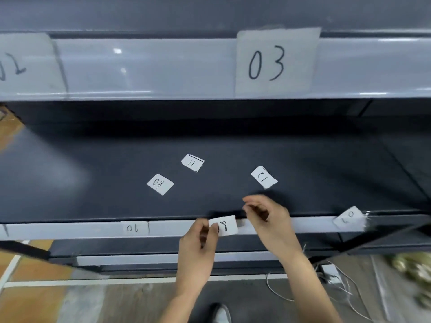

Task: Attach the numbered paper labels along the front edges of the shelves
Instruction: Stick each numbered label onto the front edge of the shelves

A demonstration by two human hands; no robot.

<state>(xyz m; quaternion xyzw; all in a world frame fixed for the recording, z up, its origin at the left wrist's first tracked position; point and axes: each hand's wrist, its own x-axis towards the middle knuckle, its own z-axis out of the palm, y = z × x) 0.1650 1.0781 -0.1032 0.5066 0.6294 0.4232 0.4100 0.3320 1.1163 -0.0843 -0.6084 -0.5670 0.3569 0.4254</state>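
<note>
My left hand (198,243) pinches the left end of a small white paper label marked 08 (225,226), held against the pale front strip of the middle shelf (177,228). My right hand (268,217) hovers just right of that label with thumb and forefinger pinched together; whether it grips tape I cannot tell. Label 06 (133,228) sits on the strip to the left, and label 07 (348,217) to the right, tilted. Loose labels 09 (160,184), 11 (192,162) and 12 (264,177) lie on the dark shelf surface.
The upper shelf edge (151,68) carries large labels 03 (276,61) and 02 (21,66). A lower shelf strip (140,259) lies beneath. Loose wires (335,283) trail on the floor at right, and a shoe (221,312) shows at the bottom.
</note>
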